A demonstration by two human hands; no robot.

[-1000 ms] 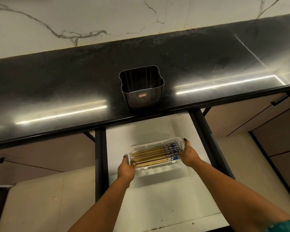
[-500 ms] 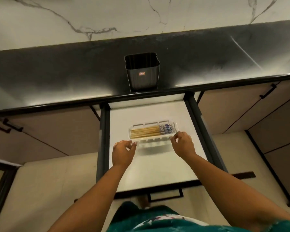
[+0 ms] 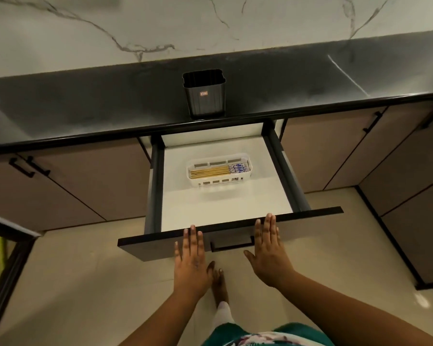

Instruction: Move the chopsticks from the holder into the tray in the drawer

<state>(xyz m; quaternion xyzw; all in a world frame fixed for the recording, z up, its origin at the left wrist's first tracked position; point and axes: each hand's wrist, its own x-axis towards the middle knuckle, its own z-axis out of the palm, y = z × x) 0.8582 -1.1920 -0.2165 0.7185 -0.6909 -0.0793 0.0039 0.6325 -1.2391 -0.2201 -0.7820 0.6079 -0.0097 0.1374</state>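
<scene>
both hands off tray (image 3: 219, 171) since earlier; left hand (image 3: 191, 261), right hand (image 3: 269, 253) flat, fingers spread, on drawer front (image 3: 310, 221); chopsticks (image 3: 219, 170) in tray, 12 o'clock of hands.

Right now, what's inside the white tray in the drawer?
The white tray holds a bundle of wooden chopsticks lying flat, patterned blue-and-white ends to the right. The bundle hides the tray floor beneath it, so nothing under it can be seen, and an exact count isn't readable.

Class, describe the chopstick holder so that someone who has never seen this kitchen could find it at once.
Find the black countertop under the marble wall. Near its front edge, directly above the open drawer, stands the holder: a dark, ribbed, square-mouthed cup with a small red label, the only object on the counter.
</scene>
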